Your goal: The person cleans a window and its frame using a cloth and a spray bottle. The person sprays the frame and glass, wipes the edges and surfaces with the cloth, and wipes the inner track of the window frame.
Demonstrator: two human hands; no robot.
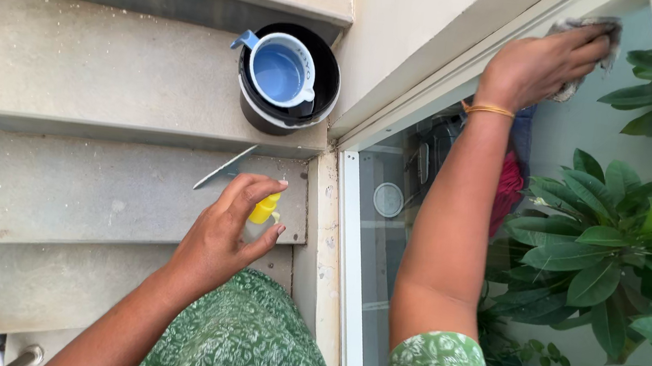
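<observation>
A crumpled grey cleaning cloth sits high on the glass window pane, pressed flat under the right hand, whose fingers spread over it near the pale window frame. The left hand hangs lower, fingers curled around a small clear spray bottle with a yellow nozzle. Behind it, on the grey stone stair steps, stands a black round bucket with a light blue plastic mug inside, just beside the wall corner.

The arm reaches far up, so the cloth may slip from under the fingers and drop, I judge. Leaning on stairs, the person could lose footing. The bucket rests near the step's edge; a nudge might tip it. A thin metal strip lies on the step below, near the left hand, and could be knocked.
</observation>
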